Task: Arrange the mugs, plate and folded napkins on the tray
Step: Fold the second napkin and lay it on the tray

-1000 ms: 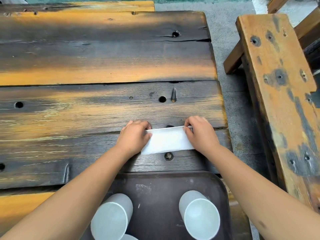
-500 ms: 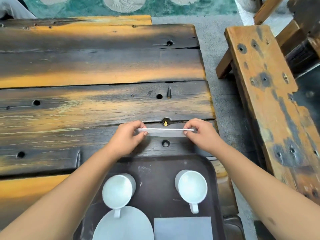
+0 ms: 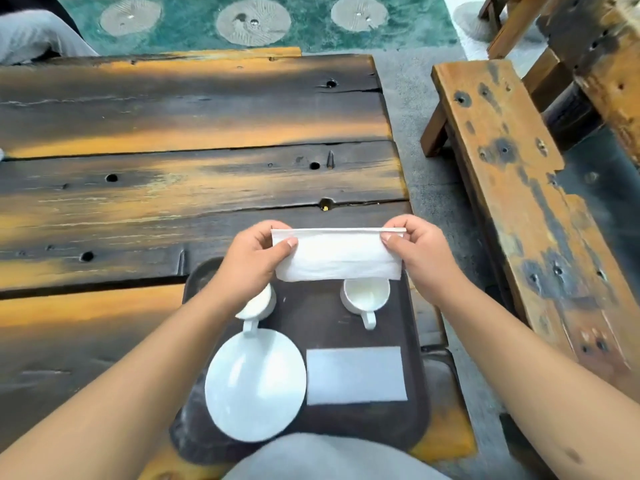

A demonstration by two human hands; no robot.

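Both hands' fingers [image 3: 290, 242] pinching folded napkin [image 3: 337, 256] ends, above tray [image 3: 415, 341], mugs [image 3: 365, 296]

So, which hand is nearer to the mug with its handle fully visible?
Right. The right hand grips the held napkin just above and right of that mug; the left hand is across the tray, over the other mug.

Both hands [image 3: 252, 258] [image 3: 420, 254] pinch folded napkin [image 3: 337, 256], seemingly above tray [image 3: 415, 341]
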